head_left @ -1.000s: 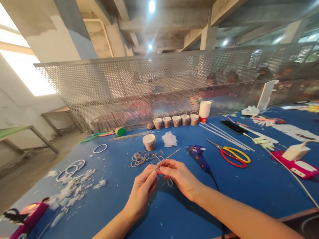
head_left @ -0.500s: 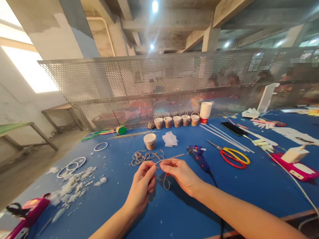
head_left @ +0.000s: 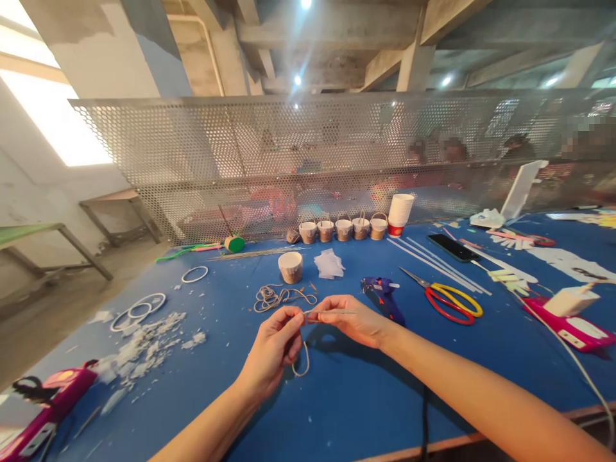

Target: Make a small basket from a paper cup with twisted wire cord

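My left hand is closed in a pinch on a thin grey-brown cord, whose loose end curls down below the fingers. Close beside it, my right hand pinches the same cord, and a straight length lies across its fingers. Both hands hover over the blue table, fingertips nearly touching. Just beyond them lies a loose tangle of cord. A small cup wrapped in brown cord stands behind the tangle, next to a stack of white translucent squares. The blue glue gun lies past my right wrist.
Scissors with red and yellow handles lie to the right, near a phone and a pink power strip. Several small handled buckets line the mesh partition, beside stacked paper cups. White scraps and rings lie left.
My right hand has turned and shifted slightly, its forearm now lower over the glue gun's cable. The loop between my hands has given way to a loose end hanging under my left hand.
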`<state>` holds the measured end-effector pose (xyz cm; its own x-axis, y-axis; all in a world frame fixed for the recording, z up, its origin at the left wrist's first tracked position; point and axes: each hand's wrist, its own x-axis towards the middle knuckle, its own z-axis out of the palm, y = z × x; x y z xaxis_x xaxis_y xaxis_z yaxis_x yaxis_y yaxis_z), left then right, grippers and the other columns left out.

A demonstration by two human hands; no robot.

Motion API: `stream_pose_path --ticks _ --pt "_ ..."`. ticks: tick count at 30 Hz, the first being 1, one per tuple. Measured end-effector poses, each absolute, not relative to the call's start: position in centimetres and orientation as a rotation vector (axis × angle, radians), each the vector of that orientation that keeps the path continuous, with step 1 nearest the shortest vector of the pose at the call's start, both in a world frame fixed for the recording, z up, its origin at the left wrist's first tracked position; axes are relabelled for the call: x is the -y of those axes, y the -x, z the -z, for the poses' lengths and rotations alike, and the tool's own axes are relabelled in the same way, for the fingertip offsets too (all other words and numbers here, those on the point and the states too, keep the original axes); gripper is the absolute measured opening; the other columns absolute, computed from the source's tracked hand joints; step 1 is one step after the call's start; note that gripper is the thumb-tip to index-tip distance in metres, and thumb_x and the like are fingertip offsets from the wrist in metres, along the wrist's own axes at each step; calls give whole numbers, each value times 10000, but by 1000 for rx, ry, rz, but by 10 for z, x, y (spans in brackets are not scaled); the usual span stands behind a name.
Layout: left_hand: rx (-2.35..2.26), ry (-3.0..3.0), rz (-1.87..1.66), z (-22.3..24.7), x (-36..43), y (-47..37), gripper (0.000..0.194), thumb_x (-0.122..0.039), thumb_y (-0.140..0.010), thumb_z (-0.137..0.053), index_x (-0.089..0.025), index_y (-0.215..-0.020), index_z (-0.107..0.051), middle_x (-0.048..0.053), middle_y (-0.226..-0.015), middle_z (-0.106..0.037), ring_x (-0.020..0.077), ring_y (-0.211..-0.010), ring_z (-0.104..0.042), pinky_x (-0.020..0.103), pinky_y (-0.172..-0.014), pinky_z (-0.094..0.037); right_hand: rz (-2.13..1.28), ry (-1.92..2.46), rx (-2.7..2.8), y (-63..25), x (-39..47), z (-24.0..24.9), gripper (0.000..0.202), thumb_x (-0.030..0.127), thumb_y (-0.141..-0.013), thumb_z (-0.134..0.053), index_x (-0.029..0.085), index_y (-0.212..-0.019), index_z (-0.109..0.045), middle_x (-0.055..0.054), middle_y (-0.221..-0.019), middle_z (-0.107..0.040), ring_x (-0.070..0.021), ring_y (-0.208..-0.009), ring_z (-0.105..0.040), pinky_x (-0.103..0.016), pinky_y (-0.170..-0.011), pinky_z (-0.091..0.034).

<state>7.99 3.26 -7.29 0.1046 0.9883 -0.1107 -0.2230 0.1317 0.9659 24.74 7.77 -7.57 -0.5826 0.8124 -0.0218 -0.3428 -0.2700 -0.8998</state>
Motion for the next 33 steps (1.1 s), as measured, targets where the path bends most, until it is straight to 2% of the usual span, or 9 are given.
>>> stream_pose_path --ticks 3,6,9,11,16,21,25,29,33 --pt "-1018 -970 -1101 70 -34 -78 339 -452 -686 -713 -183 -810 -548 -91 -381 -400 41 -337 -267 141 -351 -114 -2019 569 1176 -249 -82 72 265 307 -551 -839 152 -648 -648 -27 -770 -704 -149 -792 -641 -334 -888 -399" --pt "-960 -898 -1071 69 -36 -76 344 -417 -655 -749 -189 -801 -536 -88 -420 -405 37 -357 -271 135 -354 -101 -2071 531 1206 -246 -81 74 275 335 -571 -810 166 -638 -603 7 -649 -662 -121 -638 -599 -298 -730 -431" --pt "-891 -831 -1022 71 -38 -74 351 -393 -631 -775 -189 -765 -522 -118 -424 -314 19 -364 -198 137 -364 -96 -2095 560 1290 -244 -79 79 284 359 -585 -787 177 -639 -575 87 -439 -494 -64 -423 -397 -244 -539 -353" --pt "-865 -826 -991 72 -39 -74 338 -382 -632 -776 -184 -739 -523 -125 -439 -288 10 -368 -153 145 -370 -86 -2083 605 1359 -245 -80 80 271 353 -593 -783 173 -655 -589 116 -403 -411 -49 -397 -307 -228 -497 -305" --pt "-962 -1026 -957 67 -38 -73 267 -382 -666 -725 -166 -698 -571 -78 -513 -403 23 -389 -211 168 -382 -100 -1955 722 1612 -257 -98 61 206 305 -599 -773 154 -661 -647 53 -581 -583 -66 -511 -459 -222 -537 -349" --pt "-1118 -1563 -924 63 -37 -70 207 -357 -742 -620 -169 -660 -650 -26 -553 -514 95 -502 -391 204 -472 -290 -1923 793 2068 -262 -116 27 106 237 -621 -706 141 -647 -671 19 -597 -633 -107 -572 -551 -262 -618 -446" --pt "-1257 -1897 -955 68 -36 -72 189 -293 -778 -543 -195 -673 -665 -17 -552 -547 130 -539 -441 228 -537 -330 -1596 944 2472 -255 -118 14 66 216 -652 -624 164 -661 -663 47 -559 -595 -96 -512 -505 -231 -520 -410" --pt "-1540 -2144 -991 77 -33 -75 201 -262 -791 -484 -220 -700 -658 10 -621 -607 140 -550 -487 236 -561 -329 -1229 1051 2582 -246 -105 9 104 101 -631 -584 170 -616 -660 22 -590 -620 -124 -573 -528 -244 -557 -377" --pt "-1679 -2233 -1074 85 -32 -74 212 -252 -798 -462 -217 -668 -626 4 -586 -576 127 -519 -485 222 -544 -311 -451 1155 2736 -237 -77 13 147 130 -740 -557 192 -712 -688 -51 -761 -700 -202 -718 -618 -276 -602 -369"
